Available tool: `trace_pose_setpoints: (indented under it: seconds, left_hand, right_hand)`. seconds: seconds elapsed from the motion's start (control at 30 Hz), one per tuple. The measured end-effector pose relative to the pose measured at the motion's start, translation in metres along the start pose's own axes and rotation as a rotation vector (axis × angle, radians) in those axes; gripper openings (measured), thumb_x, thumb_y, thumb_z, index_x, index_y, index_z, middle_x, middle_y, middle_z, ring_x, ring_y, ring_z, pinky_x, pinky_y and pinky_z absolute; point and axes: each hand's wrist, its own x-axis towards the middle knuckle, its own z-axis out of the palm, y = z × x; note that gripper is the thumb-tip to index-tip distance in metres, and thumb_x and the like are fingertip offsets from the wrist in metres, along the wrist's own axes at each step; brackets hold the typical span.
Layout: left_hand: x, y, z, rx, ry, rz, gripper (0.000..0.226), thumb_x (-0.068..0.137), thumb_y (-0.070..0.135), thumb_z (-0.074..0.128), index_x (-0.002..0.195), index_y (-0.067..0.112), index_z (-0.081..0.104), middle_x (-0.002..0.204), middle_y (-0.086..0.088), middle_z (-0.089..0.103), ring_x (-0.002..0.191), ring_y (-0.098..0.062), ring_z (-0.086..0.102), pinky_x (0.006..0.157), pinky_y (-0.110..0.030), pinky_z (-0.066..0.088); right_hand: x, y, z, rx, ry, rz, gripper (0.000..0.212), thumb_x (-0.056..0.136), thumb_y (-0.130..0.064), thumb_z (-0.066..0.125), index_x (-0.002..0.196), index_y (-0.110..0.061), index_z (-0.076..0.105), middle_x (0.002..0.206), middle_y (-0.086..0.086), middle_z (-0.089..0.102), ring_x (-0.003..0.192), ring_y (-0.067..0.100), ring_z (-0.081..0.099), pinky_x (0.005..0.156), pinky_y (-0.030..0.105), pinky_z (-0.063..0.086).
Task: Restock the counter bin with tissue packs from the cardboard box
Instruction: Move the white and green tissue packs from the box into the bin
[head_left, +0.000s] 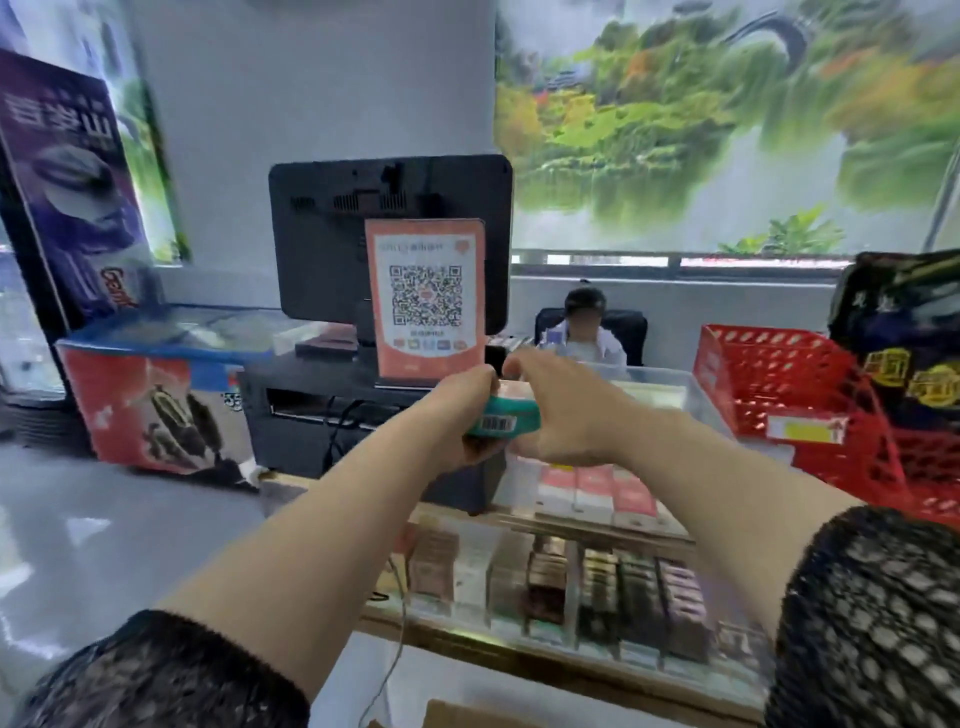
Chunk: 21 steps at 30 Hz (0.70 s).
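Both my arms reach forward over the glass counter. My left hand (460, 415) grips a teal tissue pack (501, 420) with a white barcode label, held above the left edge of the clear plastic counter bin (701, 400). My right hand (563, 410) is at the pack's right end, fingers bent over it; how firmly it holds is unclear. Inside the bin, pale packs lie behind my hands. A corner of the cardboard box (467, 716) shows at the bottom edge.
A black monitor (322, 234) with an orange QR sign (426, 296) stands just behind my hands. A red plastic basket (810, 405) sits right of the bin. The glass display counter (571, 587) holds boxed goods below. A seated person (584, 327) is behind the counter.
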Motion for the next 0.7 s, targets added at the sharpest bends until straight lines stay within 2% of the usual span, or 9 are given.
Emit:
trace_pose_setpoints:
  seconds: [0.1, 0.23, 0.33, 0.47, 0.57, 0.63, 0.7]
  left_hand:
    - [0.002, 0.041, 0.018, -0.007, -0.078, 0.012, 0.007, 0.089, 0.02, 0.047, 0.086, 0.014, 0.05, 0.08, -0.012, 0.06, 0.069, -0.019, 0.06, 0.045, -0.023, 0.05]
    - [0.02, 0.077, 0.033, 0.019, -0.177, 0.005, 0.008, 0.091, 0.023, 0.048, 0.091, 0.015, 0.048, 0.09, -0.015, 0.059, 0.077, -0.023, 0.061, 0.046, -0.025, 0.052]
    - [0.037, 0.09, 0.042, 0.036, -0.24, -0.008, 0.01, 0.091, 0.024, 0.05, 0.094, 0.014, 0.05, 0.09, -0.016, 0.061, 0.078, -0.023, 0.062, 0.052, -0.027, 0.055]
    - [0.059, 0.093, 0.054, 0.048, -0.305, -0.018, 0.017, 0.093, 0.021, 0.05, 0.105, 0.01, 0.052, 0.089, -0.014, 0.062, 0.078, -0.021, 0.063, 0.05, -0.025, 0.054]
    - [0.073, 0.093, 0.059, 0.189, -0.281, -0.006, 0.028, 0.095, 0.037, 0.049, 0.106, 0.012, 0.054, 0.091, -0.01, 0.061, 0.083, -0.021, 0.061, 0.068, -0.034, 0.055]
    - [0.083, 0.094, 0.062, 0.271, -0.244, 0.018, 0.033, 0.096, 0.045, 0.046, 0.103, 0.013, 0.053, 0.091, -0.006, 0.058, 0.081, -0.019, 0.056, 0.065, -0.032, 0.047]
    - [0.097, 0.096, 0.066, 0.289, -0.203, 0.048, 0.037, 0.097, 0.045, 0.043, 0.113, 0.013, 0.049, 0.108, -0.009, 0.056, 0.096, -0.022, 0.053, 0.075, -0.034, 0.045]
  right_hand:
    - [0.022, 0.016, -0.041, 0.011, -0.075, 0.089, 0.056, 0.069, -0.034, 0.074, 0.114, -0.021, 0.042, 0.108, 0.002, 0.057, 0.091, 0.02, 0.056, 0.081, 0.036, 0.047]
    - [0.049, 0.039, -0.076, -0.008, -0.126, 0.179, 0.054, 0.063, -0.036, 0.078, 0.101, -0.026, 0.041, 0.1, -0.001, 0.054, 0.086, 0.019, 0.055, 0.071, 0.033, 0.046]
    - [0.065, 0.055, -0.086, 0.019, -0.152, 0.244, 0.049, 0.06, -0.033, 0.079, 0.087, -0.031, 0.038, 0.097, -0.002, 0.053, 0.085, 0.018, 0.055, 0.068, 0.03, 0.045]
    - [0.078, 0.08, -0.082, 0.075, -0.163, 0.344, 0.048, 0.062, -0.027, 0.081, 0.083, -0.029, 0.038, 0.092, -0.006, 0.051, 0.078, 0.009, 0.051, 0.057, 0.02, 0.038]
    - [0.082, 0.108, -0.068, 0.046, -0.209, 0.387, 0.047, 0.065, -0.024, 0.08, 0.084, -0.027, 0.037, 0.092, -0.006, 0.051, 0.078, 0.008, 0.051, 0.058, 0.018, 0.039]
    - [0.082, 0.135, -0.057, -0.004, -0.234, 0.426, 0.046, 0.067, -0.023, 0.08, 0.086, -0.026, 0.037, 0.094, -0.005, 0.052, 0.08, 0.011, 0.051, 0.063, 0.022, 0.044]
    - [0.082, 0.165, -0.044, -0.065, -0.24, 0.454, 0.046, 0.067, -0.025, 0.08, 0.09, -0.024, 0.039, 0.101, -0.001, 0.051, 0.085, 0.016, 0.053, 0.072, 0.03, 0.049]
